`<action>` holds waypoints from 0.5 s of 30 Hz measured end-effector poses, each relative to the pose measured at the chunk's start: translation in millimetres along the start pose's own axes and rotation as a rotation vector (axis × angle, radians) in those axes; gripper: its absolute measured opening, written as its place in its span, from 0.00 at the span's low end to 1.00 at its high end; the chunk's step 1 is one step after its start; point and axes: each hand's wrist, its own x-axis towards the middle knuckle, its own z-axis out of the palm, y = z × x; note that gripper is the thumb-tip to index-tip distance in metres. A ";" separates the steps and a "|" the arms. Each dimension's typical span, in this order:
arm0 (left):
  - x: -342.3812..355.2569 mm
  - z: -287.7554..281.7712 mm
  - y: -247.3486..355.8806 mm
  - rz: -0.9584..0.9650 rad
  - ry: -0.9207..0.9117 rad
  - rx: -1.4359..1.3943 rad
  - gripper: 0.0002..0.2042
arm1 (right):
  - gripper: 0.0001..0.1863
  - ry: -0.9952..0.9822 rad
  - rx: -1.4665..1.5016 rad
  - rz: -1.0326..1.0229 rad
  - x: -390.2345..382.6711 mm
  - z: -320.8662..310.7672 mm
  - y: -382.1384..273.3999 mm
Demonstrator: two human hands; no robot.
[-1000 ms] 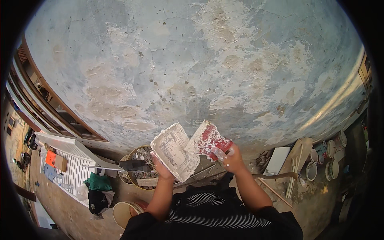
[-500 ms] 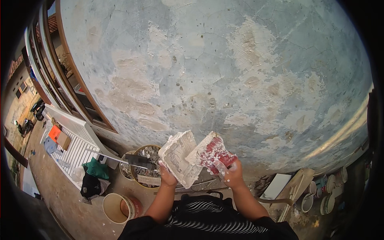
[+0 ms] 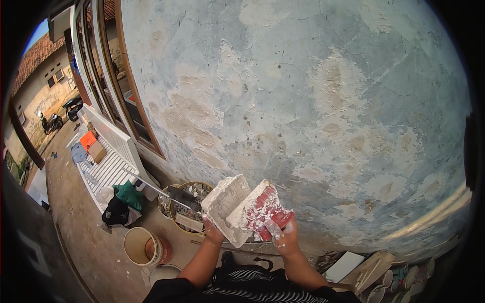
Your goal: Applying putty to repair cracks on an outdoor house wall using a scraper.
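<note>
My left hand (image 3: 214,233) grips the side of a shallow rectangular tray (image 3: 216,204), its inside coated with off-white filler paste. A red putty scraper (image 3: 267,211), thickly smeared with white paste, is in my right hand (image 3: 286,238), which is closed round its near end, thumb on top. The scraper's far edge overlaps the tray's right side; whether it touches the paste I cannot tell. White paste spots my right fingers. Beyond both hands rises a pale blue-grey wall (image 3: 288,101) with rough, patched areas and fine cracks.
Two buckets of rubble (image 3: 188,204) stand by the wall's foot, with a long-handled tool across them. An open bucket (image 3: 141,247) is nearer. Left lies a white slatted bench (image 3: 113,169) bearing bags and boxes. At the right are boards (image 3: 344,266) and several paint pails (image 3: 410,276).
The view has swung left, showing more of the yard. Both hands still hold the tray and scraper; the scraper has slid slightly further over the tray.
</note>
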 end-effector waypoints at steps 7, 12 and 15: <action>-19.2 -1.2 6.2 -0.004 0.171 0.161 0.46 | 0.13 -0.216 -0.108 0.097 -5.7 -4.9 25.2; -21.3 -4.2 13.2 0.040 0.094 0.162 0.41 | 0.11 -0.155 -0.023 0.078 -4.7 -0.8 19.8; -16.1 -6.1 18.9 -0.028 0.205 0.147 0.49 | 0.11 -0.076 0.070 0.068 0.7 2.8 16.3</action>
